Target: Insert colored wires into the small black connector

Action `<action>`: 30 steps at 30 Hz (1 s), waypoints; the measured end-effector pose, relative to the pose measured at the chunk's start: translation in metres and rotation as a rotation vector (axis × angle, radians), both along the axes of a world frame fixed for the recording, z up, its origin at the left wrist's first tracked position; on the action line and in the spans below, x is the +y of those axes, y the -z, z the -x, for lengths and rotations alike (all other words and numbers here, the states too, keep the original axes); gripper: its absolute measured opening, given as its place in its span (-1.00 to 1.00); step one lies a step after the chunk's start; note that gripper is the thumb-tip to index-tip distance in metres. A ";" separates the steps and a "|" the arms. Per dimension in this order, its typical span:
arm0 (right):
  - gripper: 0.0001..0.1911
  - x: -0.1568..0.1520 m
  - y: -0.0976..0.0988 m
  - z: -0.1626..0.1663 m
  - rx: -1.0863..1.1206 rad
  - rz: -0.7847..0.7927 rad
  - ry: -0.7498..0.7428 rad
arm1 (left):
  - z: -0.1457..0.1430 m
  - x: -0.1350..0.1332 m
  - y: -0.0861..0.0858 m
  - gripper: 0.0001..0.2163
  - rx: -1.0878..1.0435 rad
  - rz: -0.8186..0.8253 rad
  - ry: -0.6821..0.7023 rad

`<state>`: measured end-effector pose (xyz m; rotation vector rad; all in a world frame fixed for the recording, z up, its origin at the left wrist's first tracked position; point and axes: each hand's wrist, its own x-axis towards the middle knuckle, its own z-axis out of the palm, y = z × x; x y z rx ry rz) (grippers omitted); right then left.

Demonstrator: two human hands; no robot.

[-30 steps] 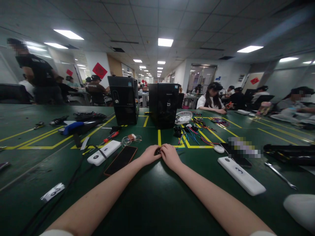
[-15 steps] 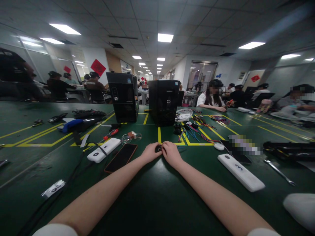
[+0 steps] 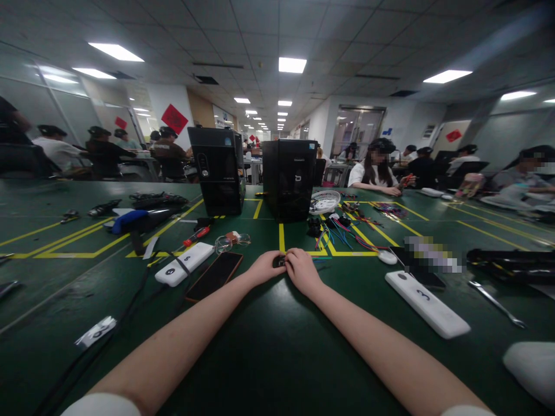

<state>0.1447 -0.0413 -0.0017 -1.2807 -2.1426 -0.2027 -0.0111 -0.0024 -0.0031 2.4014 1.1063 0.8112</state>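
Note:
My left hand (image 3: 263, 268) and my right hand (image 3: 301, 271) rest together on the green table (image 3: 269, 346), fingers curled around a small dark object (image 3: 278, 262) held between them. I cannot make out what the object is. A dark phone (image 3: 214, 276) lies just left of my left hand, beside a white power bank (image 3: 184, 264). Coloured wires (image 3: 340, 237) lie a little beyond my right hand. Two black computer towers (image 3: 219, 170) (image 3: 289, 179) stand upright farther back.
A second white power bank (image 3: 427, 303) and a white mouse (image 3: 387, 257) lie at right, with tweezers (image 3: 496, 303) beyond. A red screwdriver (image 3: 196, 236), safety glasses (image 3: 232, 241), blue-handled tools (image 3: 130, 219) and a white basket (image 3: 325, 202) sit farther off. Other people sit at the table's far side.
My hands stay together on the small dark object. The view has shifted slightly, and a standing person at the far left has moved out of sight.

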 end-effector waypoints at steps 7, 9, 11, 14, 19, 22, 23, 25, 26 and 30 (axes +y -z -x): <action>-0.90 0.000 0.002 0.001 -0.026 -0.021 0.014 | -0.001 0.001 -0.001 -0.71 -0.005 0.030 -0.004; -0.91 0.000 0.002 0.001 -0.034 -0.026 0.017 | 0.000 0.001 -0.001 -0.70 -0.006 0.039 -0.003; -0.91 0.000 0.002 0.002 -0.040 -0.032 0.019 | 0.000 0.002 -0.001 -0.68 -0.010 0.042 -0.002; -0.91 -0.001 0.002 0.002 -0.048 -0.032 0.018 | 0.001 0.003 0.000 -0.66 -0.011 0.054 0.000; -0.91 -0.001 0.001 0.002 -0.044 -0.032 0.009 | 0.000 0.003 0.000 -0.66 -0.012 0.081 -0.016; -0.90 0.000 0.002 0.002 -0.003 -0.025 0.031 | 0.000 0.002 -0.001 -0.67 -0.024 0.078 -0.009; -0.89 0.000 0.002 0.002 0.022 -0.018 0.050 | -0.001 0.002 -0.002 -0.67 -0.028 0.076 -0.007; -0.88 0.001 0.002 0.002 0.069 -0.006 0.085 | -0.001 0.000 -0.004 -0.68 -0.030 0.076 -0.009; -0.88 0.001 0.002 0.002 0.084 -0.002 0.091 | -0.001 0.000 -0.004 -0.68 -0.028 0.078 -0.013; -0.88 0.001 -0.001 -0.002 0.097 -0.029 0.062 | -0.001 0.000 -0.004 -0.68 -0.041 0.088 -0.049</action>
